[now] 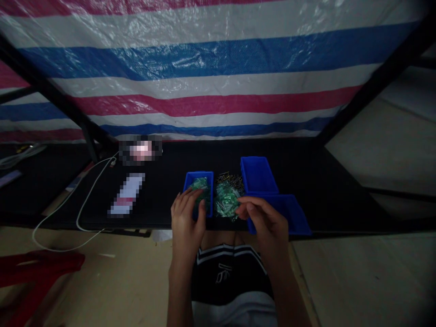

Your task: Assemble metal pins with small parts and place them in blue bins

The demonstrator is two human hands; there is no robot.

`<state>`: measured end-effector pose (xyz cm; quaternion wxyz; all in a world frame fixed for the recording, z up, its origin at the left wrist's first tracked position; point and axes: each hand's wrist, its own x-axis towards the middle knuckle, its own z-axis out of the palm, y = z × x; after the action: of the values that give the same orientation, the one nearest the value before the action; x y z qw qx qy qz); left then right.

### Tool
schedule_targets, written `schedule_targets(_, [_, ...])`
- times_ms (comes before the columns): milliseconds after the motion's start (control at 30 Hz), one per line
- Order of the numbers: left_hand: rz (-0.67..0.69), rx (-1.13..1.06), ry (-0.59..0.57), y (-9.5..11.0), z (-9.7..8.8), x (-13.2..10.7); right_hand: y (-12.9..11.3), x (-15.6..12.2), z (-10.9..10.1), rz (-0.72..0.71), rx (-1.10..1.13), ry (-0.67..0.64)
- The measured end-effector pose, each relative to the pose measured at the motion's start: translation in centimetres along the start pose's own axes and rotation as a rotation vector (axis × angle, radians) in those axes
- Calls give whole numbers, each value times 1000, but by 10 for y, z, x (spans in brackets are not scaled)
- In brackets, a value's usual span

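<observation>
My left hand point(187, 212) rests over the near left side of a small blue tray point(211, 200), its thumb apart from the bent fingers. Inside that tray lie shiny, see-through green pieces point(200, 183), partly covered by the hand. To its right, a loose heap of similar green pieces point(226, 200) sits on the black table. My right hand point(267, 219) reaches the heap's right edge with thumb and forefinger drawn together; whatever is between them is too small to make out. Behind the heap lies a pile of thin metal pieces, like screws or pins point(231, 178).
Two more blue trays stand to the right, one farther back point(259, 175) and one nearer point(296, 215), partly behind my right hand. A white cable point(80, 213) loops over the black table point(163, 200) at left. Striped sheeting point(218, 59) hangs behind, between dark frame posts.
</observation>
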<state>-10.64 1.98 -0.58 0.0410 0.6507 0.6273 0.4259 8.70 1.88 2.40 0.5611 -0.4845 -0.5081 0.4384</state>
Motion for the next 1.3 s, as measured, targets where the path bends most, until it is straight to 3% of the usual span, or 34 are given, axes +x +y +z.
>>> schedule_targets(267, [-27, -128, 155, 16, -15, 2, 11, 21, -3, -281, -509, -39])
schedule_targets(500, [-59, -139, 181, 14, -21, -1, 5, 69, 2, -373, -970, -404])
schedule_targets(633, [-70, -154, 178, 16, -24, -1, 11, 76, 2, -380, -1101, -549])
schedule_targets(833, [-87, -167, 175, 14, -25, -1, 16, 70, 4, -385, -1170, -507])
schedule_targets(1067, [-109, -169, 167, 13, -23, -2, 15, 74, 3, -406, -1104, -458])
schedule_targets(1167, [-128, -173, 184, 15, -24, -2, 13, 78, 1, -394, -1002, -443])
schedule_targets(1300, [-179, -200, 212, 19, -25, -3, 7, 80, -4, -342, -708, -419])
